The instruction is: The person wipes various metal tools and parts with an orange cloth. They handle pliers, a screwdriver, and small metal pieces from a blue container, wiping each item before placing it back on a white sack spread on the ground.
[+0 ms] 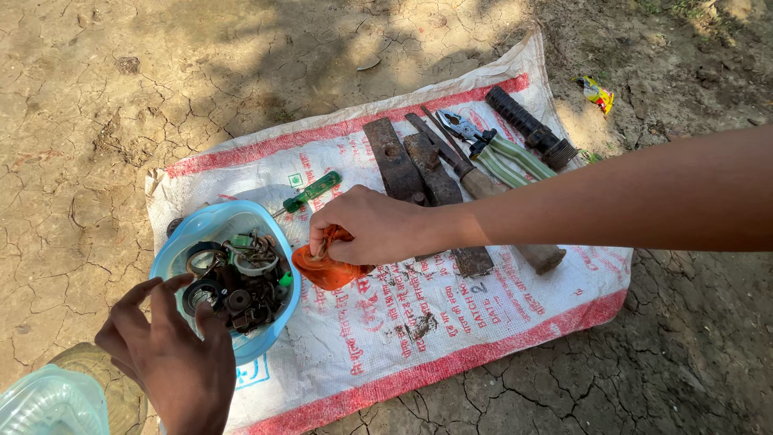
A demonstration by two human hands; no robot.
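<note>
Pinching the crumpled orange rubber scrap (328,270) just right of the round light-blue plastic bowl (181,242), the right hand (372,227) is closed on it, while the left hand (173,358), fingers spread open, touches the bowl's near rim.

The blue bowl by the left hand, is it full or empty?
Nearly full: the blue bowl holds rusty rings, washers and small metal parts heaped to its rim.

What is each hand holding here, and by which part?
The right hand pinches a crumpled orange cloth at its upper edge. The left hand holds nothing; its fingertips rest at the near rim of the blue bowl of metal parts.
</note>
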